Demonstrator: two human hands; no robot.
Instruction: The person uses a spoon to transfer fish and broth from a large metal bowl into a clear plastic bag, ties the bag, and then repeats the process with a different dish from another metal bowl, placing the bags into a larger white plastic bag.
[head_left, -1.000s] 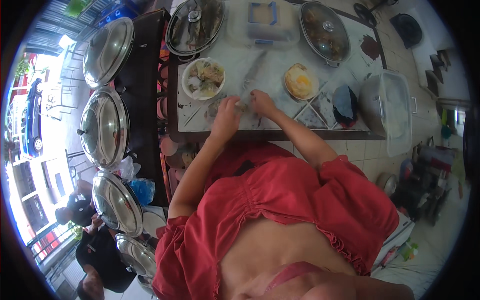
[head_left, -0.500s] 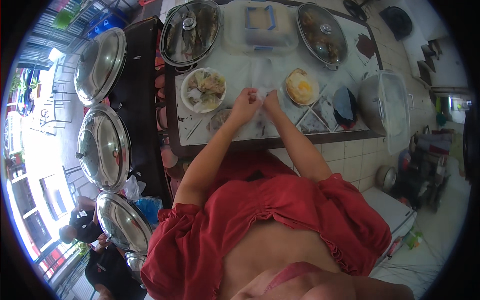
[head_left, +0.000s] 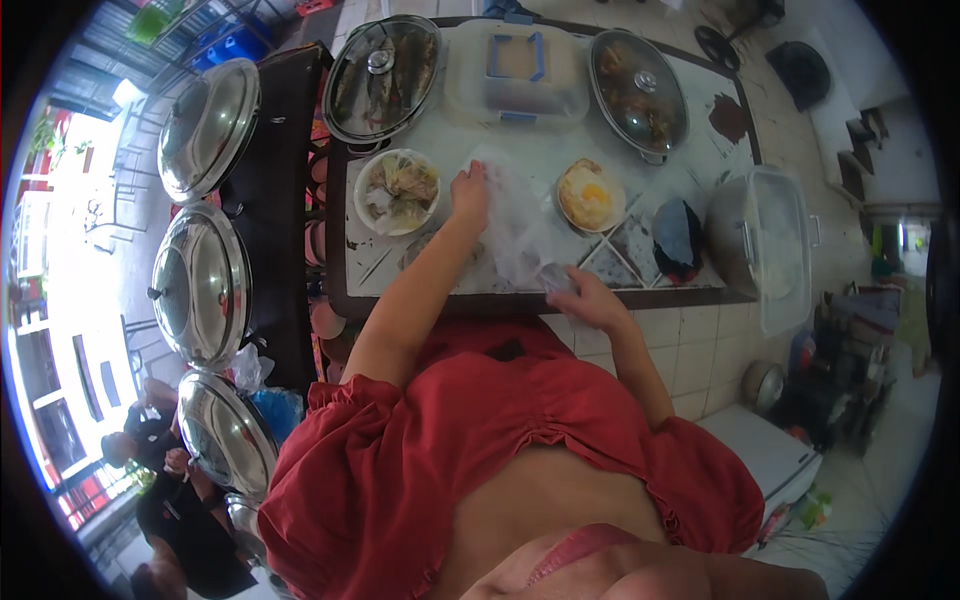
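Clear plastic bag point(head_left: 515, 225) lies stretched on the surface between rice bowl point(head_left: 397, 190) and egg plate point(head_left: 590, 193). Our left hand point(head_left: 468, 190) pinches its top; right hand point(head_left: 588, 298) clamps the bottom. We judge: keep it taut.

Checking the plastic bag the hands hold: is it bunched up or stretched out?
Stretched out: left hand and right hand hold opposite ends of the clear bag.

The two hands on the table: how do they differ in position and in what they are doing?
The left hand reaches far out, beside the white bowl of food; the right hand stays near the table's front edge. The left hand grips the far end of the clear plastic bag, the right hand its near end. Both hands hold the same bag, stretched between them.
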